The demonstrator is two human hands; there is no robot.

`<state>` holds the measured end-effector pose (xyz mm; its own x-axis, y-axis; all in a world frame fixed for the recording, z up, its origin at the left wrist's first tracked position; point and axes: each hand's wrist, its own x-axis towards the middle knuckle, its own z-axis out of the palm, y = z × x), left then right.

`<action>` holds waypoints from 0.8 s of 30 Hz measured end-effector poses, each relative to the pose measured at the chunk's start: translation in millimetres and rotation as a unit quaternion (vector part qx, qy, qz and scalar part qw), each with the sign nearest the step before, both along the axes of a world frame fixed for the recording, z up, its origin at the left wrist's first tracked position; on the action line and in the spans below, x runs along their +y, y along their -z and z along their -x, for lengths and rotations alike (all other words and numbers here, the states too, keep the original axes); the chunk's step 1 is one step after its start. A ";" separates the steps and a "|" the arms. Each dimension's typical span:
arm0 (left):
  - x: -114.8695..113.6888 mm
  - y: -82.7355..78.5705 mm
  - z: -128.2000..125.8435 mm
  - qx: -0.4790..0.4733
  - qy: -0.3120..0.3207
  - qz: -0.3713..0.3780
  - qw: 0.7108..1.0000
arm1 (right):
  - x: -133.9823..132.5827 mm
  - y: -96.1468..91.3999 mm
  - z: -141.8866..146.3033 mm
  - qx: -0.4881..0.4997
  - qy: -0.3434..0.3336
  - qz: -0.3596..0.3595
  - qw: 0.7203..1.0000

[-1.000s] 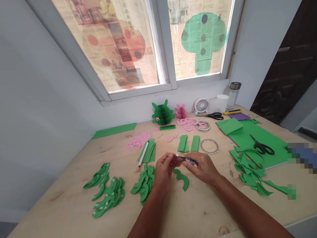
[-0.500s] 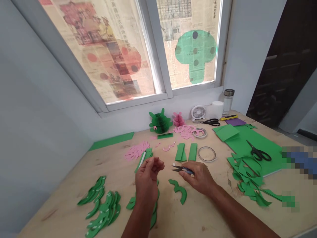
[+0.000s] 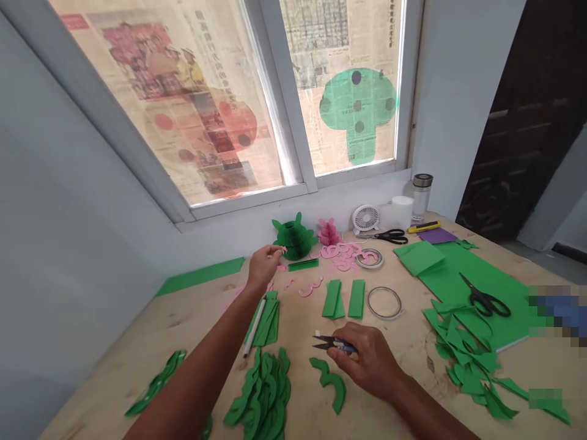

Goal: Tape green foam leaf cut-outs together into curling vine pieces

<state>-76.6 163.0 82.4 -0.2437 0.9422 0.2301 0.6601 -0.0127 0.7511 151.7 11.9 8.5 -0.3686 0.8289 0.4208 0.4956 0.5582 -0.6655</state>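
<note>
My left hand [image 3: 265, 266] reaches forward, thumb and fingers closed at a small pink paper piece [image 3: 285, 249] on the side of a green honeycomb paper figure [image 3: 296, 239]. In my right hand [image 3: 364, 351] are small blue-handled snips [image 3: 328, 343], their blades apart and pointing left. A tiny white bit [image 3: 317, 333] shows by the blade tips. Below the snips lies a wavy green paper piece [image 3: 332, 382]. Layered green wavy cutouts [image 3: 263, 391] are heaped between my arms. A white pen [image 3: 254, 327] rests on folded green strips [image 3: 270, 324].
Pink cutouts [image 3: 342, 253], a pink paper figure [image 3: 328, 232], tape rolls [image 3: 384, 303], a small fan [image 3: 365, 218] and black scissors [image 3: 392, 236] stand or lie farther back. At right are green sheets [image 3: 509, 281], more scissors [image 3: 490, 302] and green scraps [image 3: 472, 366].
My left hand has moved forward from above the green cutouts to the green paper figure, uncovering the heap. My right hand stays near its place with the snips. The view has tilted up slightly.
</note>
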 end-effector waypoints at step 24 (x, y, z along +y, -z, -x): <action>123.0 -11.5 -19.5 0.310 0.038 0.160 0.936 | 6.6 10.8 3.0 -0.011 -0.019 0.019 1.000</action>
